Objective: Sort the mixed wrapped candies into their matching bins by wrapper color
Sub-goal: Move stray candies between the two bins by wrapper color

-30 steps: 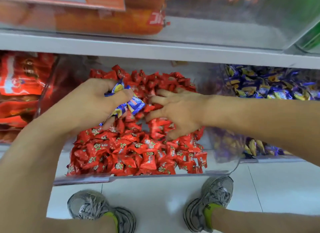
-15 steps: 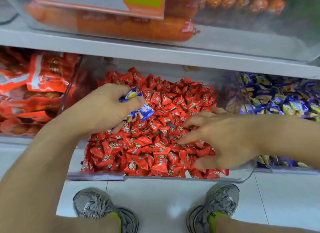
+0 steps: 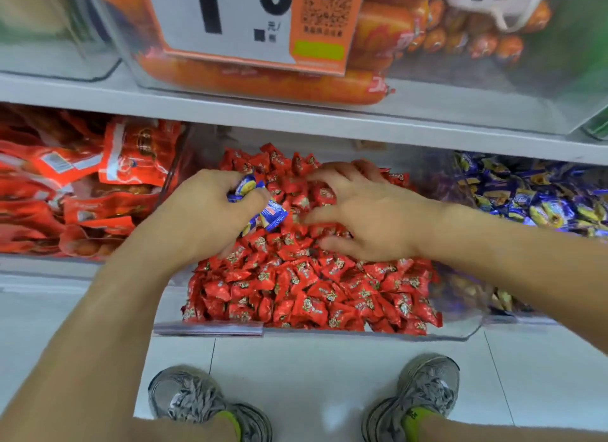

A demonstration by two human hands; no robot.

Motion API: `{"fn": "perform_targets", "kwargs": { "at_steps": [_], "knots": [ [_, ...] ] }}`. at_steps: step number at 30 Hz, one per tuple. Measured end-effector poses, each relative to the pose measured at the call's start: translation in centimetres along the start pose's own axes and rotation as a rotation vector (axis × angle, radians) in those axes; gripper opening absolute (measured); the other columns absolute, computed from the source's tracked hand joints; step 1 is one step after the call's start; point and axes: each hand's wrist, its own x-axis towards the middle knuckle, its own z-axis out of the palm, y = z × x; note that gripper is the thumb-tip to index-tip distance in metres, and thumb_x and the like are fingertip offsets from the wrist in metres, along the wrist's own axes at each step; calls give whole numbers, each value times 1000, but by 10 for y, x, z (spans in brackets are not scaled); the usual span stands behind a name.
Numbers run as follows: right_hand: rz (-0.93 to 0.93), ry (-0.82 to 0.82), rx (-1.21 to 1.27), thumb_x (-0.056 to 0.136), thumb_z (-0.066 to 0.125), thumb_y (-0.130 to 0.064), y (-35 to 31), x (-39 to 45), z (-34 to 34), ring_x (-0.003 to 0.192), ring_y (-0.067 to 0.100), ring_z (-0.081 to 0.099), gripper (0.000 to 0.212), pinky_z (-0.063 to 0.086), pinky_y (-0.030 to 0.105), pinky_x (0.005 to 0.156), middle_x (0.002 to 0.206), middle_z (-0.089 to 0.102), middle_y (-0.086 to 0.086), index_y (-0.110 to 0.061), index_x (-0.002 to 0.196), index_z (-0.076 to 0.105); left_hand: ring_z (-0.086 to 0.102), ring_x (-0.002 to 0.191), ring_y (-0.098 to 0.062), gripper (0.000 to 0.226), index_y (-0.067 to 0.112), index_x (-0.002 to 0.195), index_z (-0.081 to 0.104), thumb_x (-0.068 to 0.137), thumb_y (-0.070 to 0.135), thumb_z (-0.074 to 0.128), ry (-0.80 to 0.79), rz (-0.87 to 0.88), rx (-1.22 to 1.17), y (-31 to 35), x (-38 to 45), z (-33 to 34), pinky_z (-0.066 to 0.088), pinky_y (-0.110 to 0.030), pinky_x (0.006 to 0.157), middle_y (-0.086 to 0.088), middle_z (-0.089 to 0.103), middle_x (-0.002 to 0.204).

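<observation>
Several blue candies (image 3: 260, 204) sit gripped in the curled left hand (image 3: 204, 214). Right hand (image 3: 365, 218) lies flat, fingers spread, holding nothing, on the red candies (image 3: 306, 287). Advise combing deeper for blue strays, then unloading into the blue bin (image 3: 526, 198) to its right.

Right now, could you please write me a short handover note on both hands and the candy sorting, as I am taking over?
Left hand: grips a bunch of blue-wrapped candies picked out of the red bin, held over its left side.
Right hand: fingers spread, resting on the red candies, holding nothing that shows.
Blue bin: next bin to the right, already full of blue wrappers.
Done: some blue strays gathered.
Left: carry that grip to the blue bin and drop it; search the red pile for any buried strays, none visible on top.
</observation>
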Motion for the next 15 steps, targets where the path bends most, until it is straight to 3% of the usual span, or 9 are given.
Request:
{"fn": "perform_targets", "kwargs": {
  "at_steps": [2,5,7,11,15],
  "knots": [
    [-100,110,123,89,51,-63,-26,9,5,141,41,27,58,24,64,111,156,27,17,-42,142,46,43,31,-10,38,7,84,64,96,41,53,27,23,-16,-1,-1,1,30,-15,35,-3,51,38],
    [-237,-78,121,90,46,-70,-66,34,31,148,40,10,66,7,69,115,162,14,13,-50,150,28,40,30,-10,40,4,77,59,96,40,54,49,32,1,-2,-7,0,29,-15,32,-3,48,36],
    [-227,-111,115,92,42,-70,-58,37,39,151,34,0,60,5,65,118,165,11,5,-49,148,33,39,28,-10,40,2,79,58,97,37,54,51,23,-10,-6,-12,0,28,-15,31,-3,46,36],
    [-190,-107,34,97,44,-58,-33,12,32,153,29,-1,51,11,56,120,164,16,-1,-48,147,37,45,32,-11,40,5,81,58,97,41,52,-1,7,19,-12,-28,5,31,-15,35,-2,50,37],
    [-28,-71,115,88,60,-59,-37,-21,20,152,33,0,67,11,64,118,165,8,-1,-47,148,34,43,31,-10,41,3,76,54,97,38,53,-31,11,16,-6,-39,13,30,-15,35,0,48,41]
  ]
}}
